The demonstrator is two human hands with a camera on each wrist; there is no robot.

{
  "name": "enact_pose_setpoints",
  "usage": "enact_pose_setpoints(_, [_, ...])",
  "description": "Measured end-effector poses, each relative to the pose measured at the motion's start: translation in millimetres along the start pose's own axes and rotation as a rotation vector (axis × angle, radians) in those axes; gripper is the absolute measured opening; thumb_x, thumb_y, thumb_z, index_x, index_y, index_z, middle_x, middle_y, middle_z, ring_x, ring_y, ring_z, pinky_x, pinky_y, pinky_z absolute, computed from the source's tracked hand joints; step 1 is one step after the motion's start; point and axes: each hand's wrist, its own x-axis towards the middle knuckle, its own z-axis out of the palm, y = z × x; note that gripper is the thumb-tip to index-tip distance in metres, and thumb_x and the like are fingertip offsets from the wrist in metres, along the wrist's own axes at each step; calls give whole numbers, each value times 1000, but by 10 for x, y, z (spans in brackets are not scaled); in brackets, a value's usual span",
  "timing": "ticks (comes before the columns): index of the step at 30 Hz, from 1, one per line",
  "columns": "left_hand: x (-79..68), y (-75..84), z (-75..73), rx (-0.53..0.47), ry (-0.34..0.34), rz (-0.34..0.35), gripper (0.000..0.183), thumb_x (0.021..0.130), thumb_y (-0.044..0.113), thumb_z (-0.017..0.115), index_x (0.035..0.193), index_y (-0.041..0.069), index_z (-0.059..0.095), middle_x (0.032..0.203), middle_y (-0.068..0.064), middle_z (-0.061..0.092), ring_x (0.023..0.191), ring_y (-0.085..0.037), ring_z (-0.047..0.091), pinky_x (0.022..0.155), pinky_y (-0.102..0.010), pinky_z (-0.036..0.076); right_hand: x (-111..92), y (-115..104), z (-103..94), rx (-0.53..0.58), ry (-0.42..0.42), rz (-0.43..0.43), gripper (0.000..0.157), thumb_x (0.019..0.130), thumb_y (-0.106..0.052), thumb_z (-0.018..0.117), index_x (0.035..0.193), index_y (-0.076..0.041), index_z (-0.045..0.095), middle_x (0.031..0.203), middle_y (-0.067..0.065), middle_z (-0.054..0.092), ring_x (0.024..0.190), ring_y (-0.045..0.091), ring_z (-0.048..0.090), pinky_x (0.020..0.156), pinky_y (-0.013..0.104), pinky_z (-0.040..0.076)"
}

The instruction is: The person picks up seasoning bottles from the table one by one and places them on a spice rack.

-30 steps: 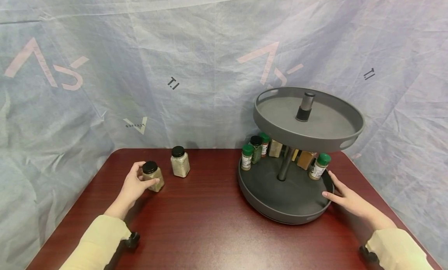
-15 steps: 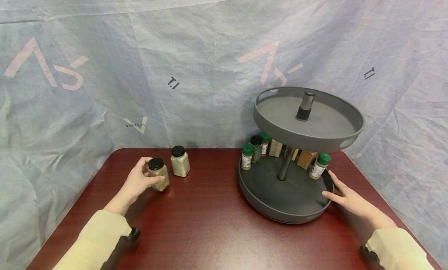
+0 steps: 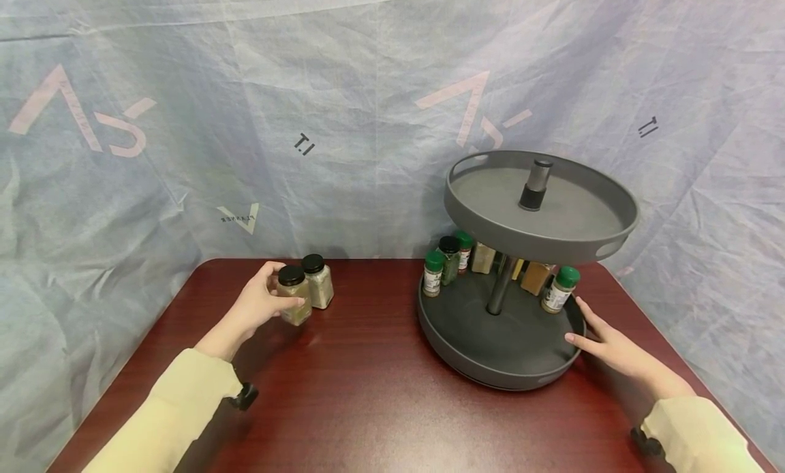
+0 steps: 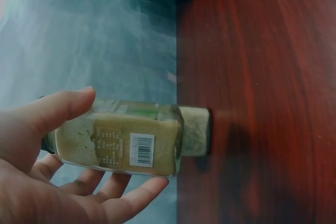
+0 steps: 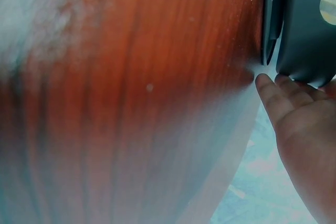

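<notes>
My left hand (image 3: 253, 311) holds a square glass spice jar (image 3: 296, 309) with a black lid, thumb on one side and fingers on the other. A barcode label shows on that jar in the left wrist view (image 4: 142, 149). Just behind it stands a second black-lidded jar (image 3: 322, 289) with pale contents, partly covered by the first. At the right, my right hand (image 3: 613, 349) grips the lower rim of a dark grey two-tier turntable (image 3: 490, 374), with the thumb over the rim. In the right wrist view, its fingertips (image 5: 266, 85) touch the outer wall.
Several spice bottles stand along the back of the lower tier, among them green-capped ones (image 3: 433, 275) (image 3: 557, 296) and a black-capped one (image 3: 450, 260). The upper tier (image 3: 582, 217) overhangs them. A grey cloth (image 3: 368, 118) hangs behind the reddish wooden table (image 3: 374, 391).
My left hand has carried its jar to the right and slightly away from me, up in front of the standing jar. The right hand and the turntable have stayed in place.
</notes>
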Motion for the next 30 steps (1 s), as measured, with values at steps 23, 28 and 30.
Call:
enact_pose_setpoints(23, [336,651,154,-42,-156,-28,71,78,11,78,135,14,36,112,-16,48,81,-21,55,64,-36,51,8,19,-23,-6,-19,10,87,95,-27,58,152,-7,-4,152,32,8,127,55,30,81,-2,27])
enact_pose_setpoints(28, [407,774,209,-61,-168,-35,73,78,12,78,136,15,35,122,-17,46,88,-24,56,73,-46,51,5,5,-24,-8,-17,10,87,94,-27,58,152,-6,-3,152,32,8,127,56,29,81,-2,26])
enact_pose_setpoints(30, [428,819,231,-66,-171,-37,72,78,12,78,135,17,35,122,-17,45,89,-25,57,76,-50,51,4,-4,-26,-7,-15,12,87,94,-27,58,152,-5,-3,152,32,8,127,56,29,81,-3,26])
